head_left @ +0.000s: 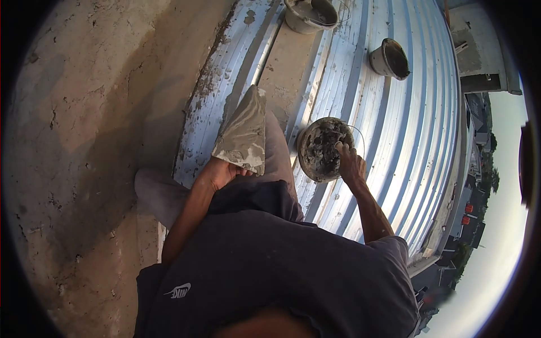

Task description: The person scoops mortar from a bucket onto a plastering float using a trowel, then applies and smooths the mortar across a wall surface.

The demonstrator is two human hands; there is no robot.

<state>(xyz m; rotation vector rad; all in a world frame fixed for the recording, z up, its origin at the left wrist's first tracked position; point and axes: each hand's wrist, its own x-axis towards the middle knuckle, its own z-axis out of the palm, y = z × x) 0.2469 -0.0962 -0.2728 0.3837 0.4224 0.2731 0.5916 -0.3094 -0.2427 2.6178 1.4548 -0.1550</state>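
My left hand (221, 172) is closed on the lower edge of a mortar-smeared board (242, 135), roughly triangular from this angle, tilted up in front of my leg. Its fingertips show beneath the edge. To the right, my right hand (353, 164) reaches over the rim of a bucket (302, 160) of lumpy grey mortar (322, 147). The fingers are wrapped round a short-handled tool (339, 146) with a pale handle end. Whatever is at the tool's other end is hidden by the mortar and the hand.
Ribbed metal roofing sheets (420, 135) run beneath the buckets. A second bucket (383, 61) and a third bucket (301, 23) stand farther off. A rough plastered wall (84, 169) rises close on my left. The roof's edge (451, 208) lies right, with buildings below.
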